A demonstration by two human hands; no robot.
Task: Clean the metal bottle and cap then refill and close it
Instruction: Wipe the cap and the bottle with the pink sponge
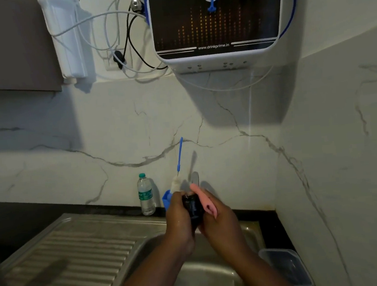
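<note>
Holding a dark object (192, 207) over the steel sink (250, 231), the person works with both hands close together near the middle of the view. The object, probably the bottle's cap or its upper part, is too dark and too covered by fingers to identify with certainty. The left hand (178, 214) wraps around it from the nine o'clock side, fingers curled on it. The right hand (221, 219) is at its three o'clock side and grips a pink scrubber (202, 198), which slants up toward eleven o'clock and lies against the dark object.

At twelve o'clock from the hands a bottle brush (179, 157) with a blue handle and pale bristles stands upright in a blue holder (166, 200) by the marble wall. A clear plastic water bottle (146, 194) with a green cap stands just beside the holder, at its nine o'clock. The ribbed drainboard (78, 250) spreads toward eight o'clock from the hands. A clear plastic container (287, 266) sits on the dark counter at four o'clock, beside the sink rim. High on the wall at twelve o'clock hangs a water purifier (218, 21), with cables (114, 35) looping at its nine o'clock side.
</note>
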